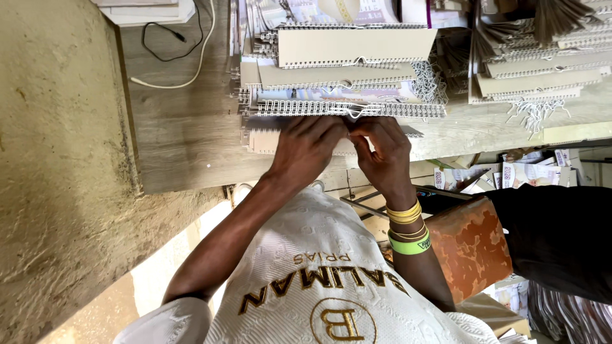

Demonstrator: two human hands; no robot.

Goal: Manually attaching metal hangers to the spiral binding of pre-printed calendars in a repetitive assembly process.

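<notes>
A stack of wire-bound calendars [344,109] lies on a grey wooden table [185,134], its metal spiral binding facing me. My left hand [305,150] and my right hand [384,156] meet at the middle of that binding, fingertips pinched together on the small wire hanger notch. The right wrist carries yellow bands and a green one. Both hands hide the calendar's near edge. My white patterned shirt fills the bottom of the view.
More bound cardboard-backed calendars [354,44] are piled behind and at the right [535,79], with loose wire hangers [537,113] beside them. A white and a black cable [173,46] lie at the back left. A rough wall [57,165] stands to the left. Another person's black sleeve [561,239] is at right.
</notes>
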